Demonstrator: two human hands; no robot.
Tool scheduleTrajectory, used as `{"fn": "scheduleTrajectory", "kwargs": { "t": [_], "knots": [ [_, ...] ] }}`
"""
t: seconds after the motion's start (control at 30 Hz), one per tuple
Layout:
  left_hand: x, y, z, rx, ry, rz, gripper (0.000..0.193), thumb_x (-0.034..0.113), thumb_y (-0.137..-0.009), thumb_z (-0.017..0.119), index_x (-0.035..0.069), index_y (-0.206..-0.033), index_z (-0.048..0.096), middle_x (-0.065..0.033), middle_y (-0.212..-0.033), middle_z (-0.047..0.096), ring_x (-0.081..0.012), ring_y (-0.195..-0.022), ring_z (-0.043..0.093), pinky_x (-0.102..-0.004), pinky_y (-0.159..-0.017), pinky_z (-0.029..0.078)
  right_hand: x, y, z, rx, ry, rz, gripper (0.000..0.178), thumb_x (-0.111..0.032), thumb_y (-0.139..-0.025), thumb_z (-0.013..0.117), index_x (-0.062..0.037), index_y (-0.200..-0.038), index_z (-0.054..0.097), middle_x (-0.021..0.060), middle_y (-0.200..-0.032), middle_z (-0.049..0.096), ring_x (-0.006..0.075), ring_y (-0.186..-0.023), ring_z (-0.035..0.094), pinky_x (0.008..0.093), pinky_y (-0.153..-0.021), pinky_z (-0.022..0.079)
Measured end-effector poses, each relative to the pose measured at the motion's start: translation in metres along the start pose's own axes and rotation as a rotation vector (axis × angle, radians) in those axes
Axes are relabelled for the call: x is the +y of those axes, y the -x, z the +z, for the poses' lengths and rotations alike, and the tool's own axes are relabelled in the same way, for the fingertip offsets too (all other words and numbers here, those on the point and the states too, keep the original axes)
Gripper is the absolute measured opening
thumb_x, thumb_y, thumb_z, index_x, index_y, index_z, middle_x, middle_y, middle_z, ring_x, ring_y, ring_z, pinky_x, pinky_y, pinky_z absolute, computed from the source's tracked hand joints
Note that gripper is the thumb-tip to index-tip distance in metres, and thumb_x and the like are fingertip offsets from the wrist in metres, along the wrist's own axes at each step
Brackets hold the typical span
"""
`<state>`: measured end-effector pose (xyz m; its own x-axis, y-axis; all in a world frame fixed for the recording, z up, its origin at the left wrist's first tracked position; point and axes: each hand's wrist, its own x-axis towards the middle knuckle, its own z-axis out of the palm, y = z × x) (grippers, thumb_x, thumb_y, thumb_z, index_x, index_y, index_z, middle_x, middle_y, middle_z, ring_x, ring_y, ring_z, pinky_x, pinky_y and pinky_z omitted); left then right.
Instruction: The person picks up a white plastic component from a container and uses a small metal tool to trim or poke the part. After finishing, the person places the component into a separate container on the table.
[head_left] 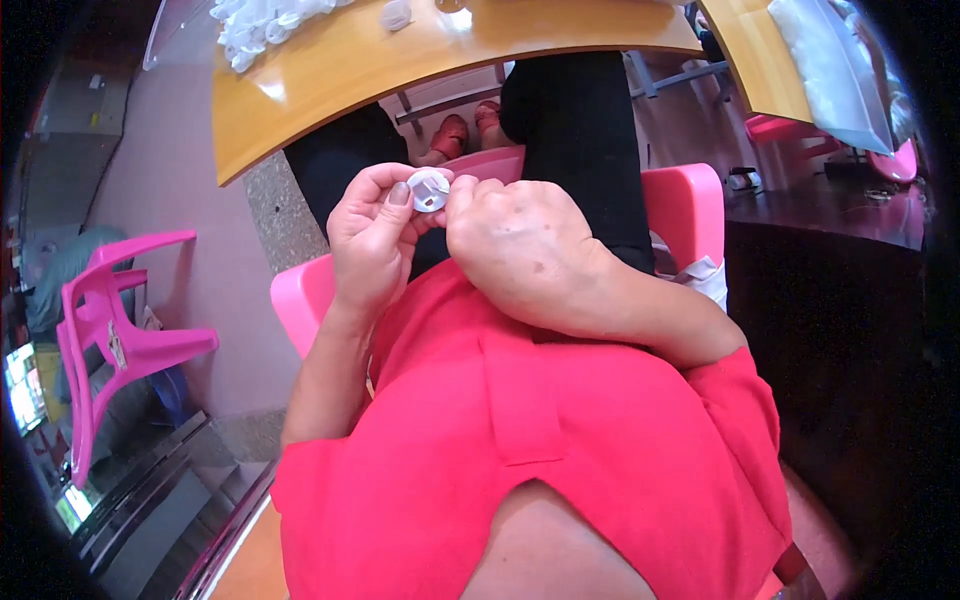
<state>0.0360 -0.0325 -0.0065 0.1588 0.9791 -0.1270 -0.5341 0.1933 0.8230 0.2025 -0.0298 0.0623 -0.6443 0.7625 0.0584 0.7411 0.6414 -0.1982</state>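
Note:
Above my lap, a small round white plastic part (428,192) is held up, with a raised square shape and a little dark opening on its face. My left hand (372,225) pinches it by the rim between thumb and fingers. Close against its right edge is my right hand (520,245), closed, its back turned up. The right fingertips meet the part's edge; whether they grip something small there is hidden behind the knuckles.
A wooden table (560,28) stands ahead, bearing a heap of white plastic pieces (262,28) and a round translucent piece (396,14). Clear bags of white pieces (825,65) lie at the far right. A pink plastic chair (115,330) stands at left.

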Motion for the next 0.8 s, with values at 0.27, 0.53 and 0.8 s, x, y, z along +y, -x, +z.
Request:
{"fn": "scheduleTrajectory", "kwargs": {
  "t": [0.27, 0.53, 0.8],
  "knots": [
    [-0.001, 0.004, 0.004, 0.033, -0.096, 0.082, 0.016, 0.007, -0.096, 0.05, -0.004, -0.107, 0.052, -0.0177, -0.105, 0.064, -0.0198, -0.088, 0.064, -0.032, -0.078, 0.055, 0.008, -0.003, 0.0, -0.12, -0.1, -0.021, 0.015, -0.007, -0.078, 0.055, 0.0043, -0.088, 0.057, 0.0169, -0.075, 0.065, 0.0286, -0.067, 0.067, 0.0362, -0.058, 0.053],
    [0.003, 0.003, 0.002, 0.009, -0.071, -0.025, 0.017, 0.01, -0.098, 0.047, -0.005, -0.105, 0.051, -0.0167, -0.096, 0.064, -0.0219, -0.081, 0.067, -0.0304, -0.072, 0.057, 0.01, 0.0, -0.005, -0.177, -0.125, 0.063, 0.017, -0.006, -0.076, 0.057, 0.0034, -0.09, 0.055, 0.0201, -0.08, 0.065, 0.0337, -0.07, 0.066, 0.0397, -0.061, 0.053],
    [0.006, 0.003, -0.001, 0.016, -0.114, -0.021, 0.018, 0.012, -0.098, 0.049, -0.004, -0.104, 0.053, -0.0145, -0.094, 0.064, -0.0204, -0.079, 0.066, -0.03, -0.069, 0.057, 0.004, 0.0, -0.007, -0.117, 0.004, -0.011, 0.016, -0.008, -0.076, 0.06, -0.0005, -0.089, 0.056, 0.0124, -0.073, 0.062, 0.0271, -0.068, 0.066, 0.0361, -0.058, 0.052]
  ]
}}
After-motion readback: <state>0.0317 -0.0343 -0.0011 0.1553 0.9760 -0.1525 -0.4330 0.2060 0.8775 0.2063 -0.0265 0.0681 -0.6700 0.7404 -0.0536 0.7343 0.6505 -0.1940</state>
